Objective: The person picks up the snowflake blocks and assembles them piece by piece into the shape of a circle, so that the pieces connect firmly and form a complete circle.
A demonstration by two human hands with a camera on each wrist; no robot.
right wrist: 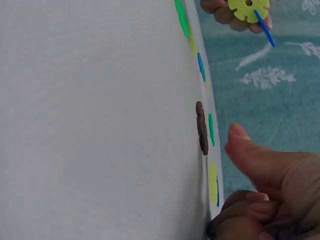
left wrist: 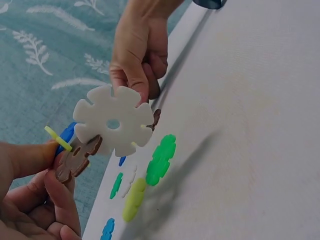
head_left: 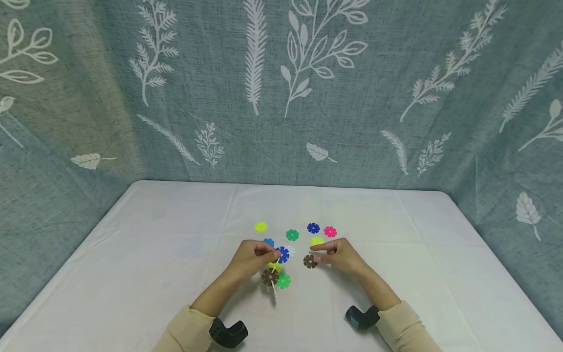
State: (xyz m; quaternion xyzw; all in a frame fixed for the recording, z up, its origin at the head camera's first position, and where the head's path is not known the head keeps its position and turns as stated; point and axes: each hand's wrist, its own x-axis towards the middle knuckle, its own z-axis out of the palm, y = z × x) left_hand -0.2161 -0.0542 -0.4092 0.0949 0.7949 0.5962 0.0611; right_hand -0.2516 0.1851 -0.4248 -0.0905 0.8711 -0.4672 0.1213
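Observation:
My left hand (head_left: 255,256) pinches a joined chain of notched plastic discs between thumb and fingers. In it are a blue disc (head_left: 283,254), a yellow disc (left wrist: 52,135), a brown disc (left wrist: 77,159) and a white disc (left wrist: 92,120) at the far end, slotted together at angles. My right hand (head_left: 340,256) holds nothing, its thumb and index finger apart. A loose brown disc (right wrist: 201,129) lies flat on the table; in the head view the right thumb overlaps its edge.
Loose discs lie around the hands on the white-covered table (head_left: 176,254): green (head_left: 283,280), another green (head_left: 292,235), pink (head_left: 330,231), dark blue (head_left: 313,228), light blue (head_left: 268,242) and several others. A leaf-patterned curtain (head_left: 264,137) hangs behind.

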